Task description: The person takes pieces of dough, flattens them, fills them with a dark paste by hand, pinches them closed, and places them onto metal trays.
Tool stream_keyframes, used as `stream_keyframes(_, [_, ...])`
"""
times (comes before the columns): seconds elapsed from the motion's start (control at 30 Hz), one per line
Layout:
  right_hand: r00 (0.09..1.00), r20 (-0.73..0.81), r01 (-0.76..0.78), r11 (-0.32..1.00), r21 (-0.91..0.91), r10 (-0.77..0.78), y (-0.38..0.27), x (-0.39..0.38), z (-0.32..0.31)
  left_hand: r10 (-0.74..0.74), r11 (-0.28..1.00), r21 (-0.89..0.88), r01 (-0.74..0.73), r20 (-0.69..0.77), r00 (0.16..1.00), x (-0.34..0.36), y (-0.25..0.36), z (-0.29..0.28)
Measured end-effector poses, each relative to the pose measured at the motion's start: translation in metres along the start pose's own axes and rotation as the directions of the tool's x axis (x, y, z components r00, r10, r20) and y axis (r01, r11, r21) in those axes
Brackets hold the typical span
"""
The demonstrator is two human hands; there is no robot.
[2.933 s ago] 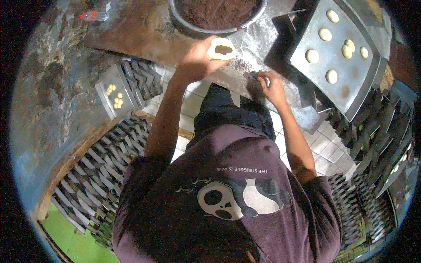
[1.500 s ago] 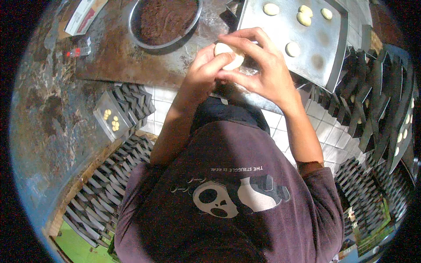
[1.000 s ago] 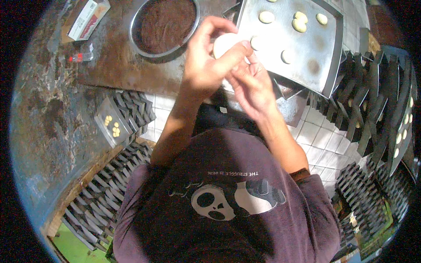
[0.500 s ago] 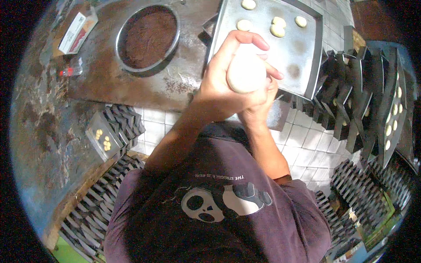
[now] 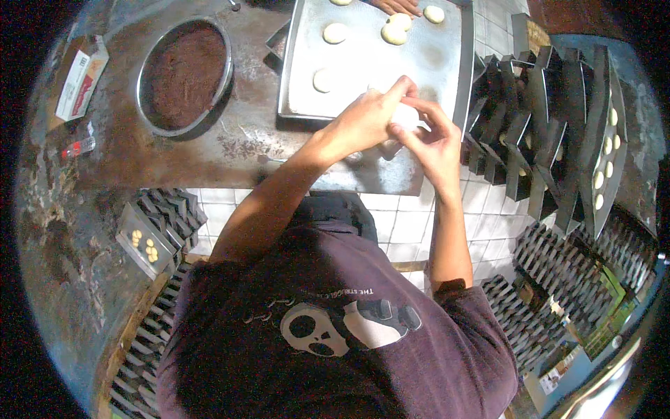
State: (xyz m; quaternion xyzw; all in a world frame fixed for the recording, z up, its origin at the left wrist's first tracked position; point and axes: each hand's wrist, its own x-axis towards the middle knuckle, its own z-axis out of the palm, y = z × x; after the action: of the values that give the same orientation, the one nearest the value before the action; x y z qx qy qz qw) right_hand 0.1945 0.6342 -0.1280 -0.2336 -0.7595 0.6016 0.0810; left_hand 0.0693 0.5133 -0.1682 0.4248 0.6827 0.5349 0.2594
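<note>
Over the near right corner of a metal baking tray, both of my hands hold a pale dough ball. My left hand has its fingers curled round the ball from the left, and my right hand grips it from the right with thumb and fingers, partly hiding it. Several pale dough rounds lie on the tray, two of them touching. A spoon lies on the worktop below the tray, partly behind my left arm.
A steel bowl of brown crumbly filling, a cardboard box and a small bottle stand on the worktop. Stacked trays fill the right, more the lower left. Another person's hand reaches the tray's far edge.
The open dough with filling in my left hand became a smooth ball held by both hands, now shifted right over the tray. The view has shifted. Another person's hand appeared at the tray.
</note>
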Motion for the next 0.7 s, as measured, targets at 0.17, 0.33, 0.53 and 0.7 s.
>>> stream_keyframes(0.17, [0.995,-0.097,-0.037,0.976,-0.213,0.017,0.069,0.038,-0.064,-0.129,0.974,0.204,0.099,0.136,0.982,0.015,-0.005,-0.007])
stream_keyframes(0.33, [0.987,0.160,0.093,0.719,-0.689,0.026,0.137,0.080,-0.090,-0.076,0.979,0.190,0.081,-0.031,0.997,-0.013,-0.037,-0.037])
stream_keyframes(0.53, [0.837,0.522,0.546,0.194,-0.815,-0.162,0.159,0.101,-0.068,-0.134,0.962,0.194,0.189,-0.265,0.955,-0.098,-0.081,-0.091])
stream_keyframes(0.7, [0.873,0.488,0.367,0.658,-0.658,0.001,0.139,0.134,-0.076,-0.431,0.879,0.003,0.477,-0.422,0.798,-0.165,-0.048,-0.125])
